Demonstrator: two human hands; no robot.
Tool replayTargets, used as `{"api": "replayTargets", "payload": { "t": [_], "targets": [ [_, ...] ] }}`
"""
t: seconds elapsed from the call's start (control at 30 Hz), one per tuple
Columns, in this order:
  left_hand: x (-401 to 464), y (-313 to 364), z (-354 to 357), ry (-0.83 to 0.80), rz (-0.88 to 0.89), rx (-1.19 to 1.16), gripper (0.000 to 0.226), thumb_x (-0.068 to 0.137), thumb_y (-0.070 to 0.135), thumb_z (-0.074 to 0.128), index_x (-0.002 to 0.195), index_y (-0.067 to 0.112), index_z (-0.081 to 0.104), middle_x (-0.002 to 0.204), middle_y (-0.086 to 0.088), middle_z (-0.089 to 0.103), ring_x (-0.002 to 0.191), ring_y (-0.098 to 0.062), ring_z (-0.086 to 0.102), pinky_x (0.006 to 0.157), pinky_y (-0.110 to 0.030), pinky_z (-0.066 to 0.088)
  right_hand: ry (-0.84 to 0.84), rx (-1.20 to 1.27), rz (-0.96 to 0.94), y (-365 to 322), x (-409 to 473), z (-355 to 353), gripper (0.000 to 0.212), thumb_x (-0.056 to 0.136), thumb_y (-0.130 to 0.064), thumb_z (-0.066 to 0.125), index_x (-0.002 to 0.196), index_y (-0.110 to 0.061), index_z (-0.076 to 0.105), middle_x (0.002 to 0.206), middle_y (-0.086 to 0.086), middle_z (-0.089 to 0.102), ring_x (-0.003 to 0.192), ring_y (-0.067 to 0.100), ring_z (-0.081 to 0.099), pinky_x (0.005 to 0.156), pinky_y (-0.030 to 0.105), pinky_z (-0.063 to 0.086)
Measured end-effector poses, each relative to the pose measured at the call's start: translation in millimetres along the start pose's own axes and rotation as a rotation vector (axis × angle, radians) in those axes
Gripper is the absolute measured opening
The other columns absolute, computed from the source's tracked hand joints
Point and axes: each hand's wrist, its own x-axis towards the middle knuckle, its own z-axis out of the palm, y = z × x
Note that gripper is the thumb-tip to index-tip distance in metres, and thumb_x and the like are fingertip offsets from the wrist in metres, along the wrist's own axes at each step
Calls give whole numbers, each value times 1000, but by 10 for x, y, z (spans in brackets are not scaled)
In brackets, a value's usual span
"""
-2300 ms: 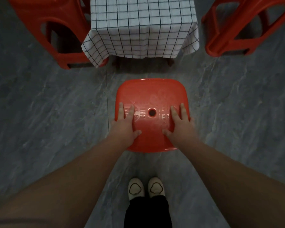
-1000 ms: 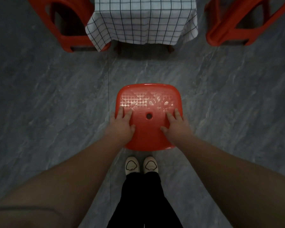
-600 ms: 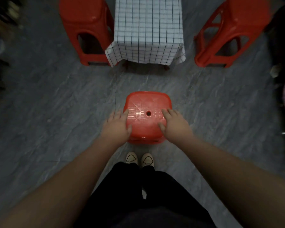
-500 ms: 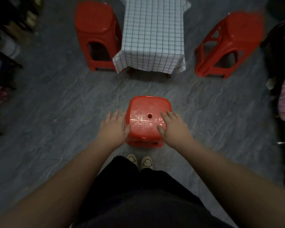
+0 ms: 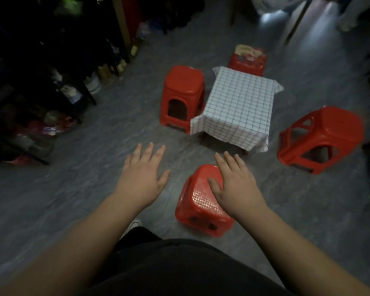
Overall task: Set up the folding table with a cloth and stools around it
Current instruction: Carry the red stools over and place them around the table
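On grey stone-pattern floor [image 5: 77,189]: low desk under white blue-checked cloth [image 5: 237,107]. Red plastic stools beside it: left [image 5: 183,95], right [image 5: 320,137], far side [image 5: 249,59]. Nearest red plastic stool [image 5: 201,204] stands apart from cloth edge. Right hand [image 5: 235,184] flat over its seat, fingers straight, contact unclear. Left hand [image 5: 143,174] in air, fingers spread, holding nothing.

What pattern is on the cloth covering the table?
The cloth is white with a thin dark grid check, seen best in the head view.
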Motion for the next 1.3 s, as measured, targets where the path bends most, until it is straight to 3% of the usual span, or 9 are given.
{"api": "replayTargets", "payload": {
  "t": [0.23,0.57,0.73,0.97,1.3],
  "targets": [
    [262,-981,-500,50,-114,-22,74,97,60,33,159,32,4,167,-6,8,153,-32,3,122,-52,14,43,-45,-170,-1127,776,-236,71,98,-53,42,159,-26,17,166,2,18,153,26,9,123,47,17],
    [718,-3063,-1348,60,-205,-62,74,97,61,36,158,36,2,168,-3,6,153,-30,3,122,-50,15,54,77,-240,-3310,2041,19,70,98,-48,47,159,-26,20,166,2,18,153,23,10,123,44,18],
    [1052,-3804,-1646,60,-246,-25,75,97,62,35,159,34,2,168,-6,6,153,-32,4,122,-50,16,55,114,-256,-4022,2601,80,69,98,-47,47,158,-26,21,166,2,18,153,23,10,122,46,20],
    [1810,-4044,-1742,41,-197,-46,74,97,61,34,159,34,3,167,-4,8,153,-29,3,123,-50,12,44,81,-194,-4073,3322,81,69,97,-50,44,158,-27,21,166,1,18,153,24,9,122,48,20],
    [3788,-3849,-2013,-25,-114,-20,73,99,61,34,159,34,1,168,-3,2,153,-29,2,123,-50,13,98,50,-109,-3411,4985,-245,70,96,-51,46,158,-27,22,165,3,22,153,27,12,120,50,24]
  ]
}}
